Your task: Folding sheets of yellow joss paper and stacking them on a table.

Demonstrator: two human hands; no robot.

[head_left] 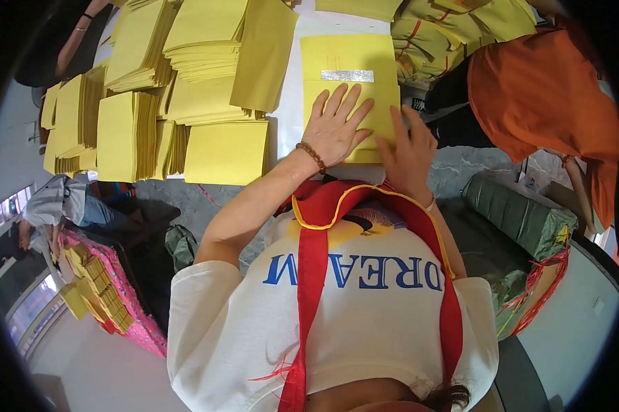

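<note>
A yellow paper sheet or stack point(344, 51) lies in front of me on the white table, with a silver strip point(348, 76) across its upper part. My left hand point(335, 127) rests flat on the paper just below that strip, fingers spread. At the paper's right edge is my right hand point(410, 147), its fingers apart and slightly curled, with nothing visible in them. Whether the yellow paper is one piece or several layers I cannot tell.
Tall piles of yellow paper point(206, 103) fill the table's left side. Bundles tied with red string point(429, 41) lie at the far right. A person in an orange top point(546, 103) stands at right, near a green wrapped bale point(519, 216). Another person point(59, 202) is at left, by a pink-covered table point(134, 295).
</note>
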